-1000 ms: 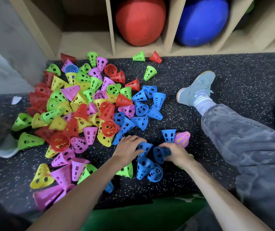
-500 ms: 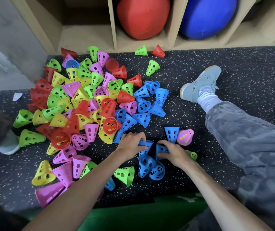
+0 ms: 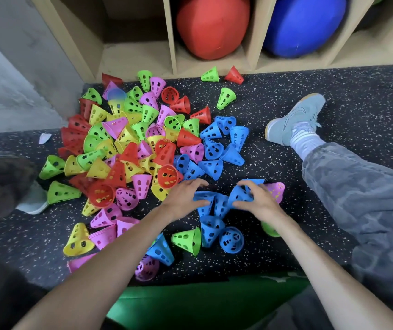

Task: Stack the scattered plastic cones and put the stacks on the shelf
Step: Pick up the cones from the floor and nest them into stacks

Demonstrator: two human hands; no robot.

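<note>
A pile of perforated plastic cones in red, yellow, green, pink and blue lies scattered on the dark speckled floor. A cluster of blue cones sits at the pile's right side. My left hand grips a blue cone lying on the floor. My right hand grips another blue cone right beside it, with a pink cone behind the fingers. More blue cones lie just below my hands. The wooden shelf stands at the back.
A red ball and a blue ball fill two shelf compartments; the left compartment looks empty. My outstretched leg and grey shoe lie to the right. A green mat is under my arms.
Both hands have closed on blue cones and brought them close together on the floor. The view has tilted down slightly.
</note>
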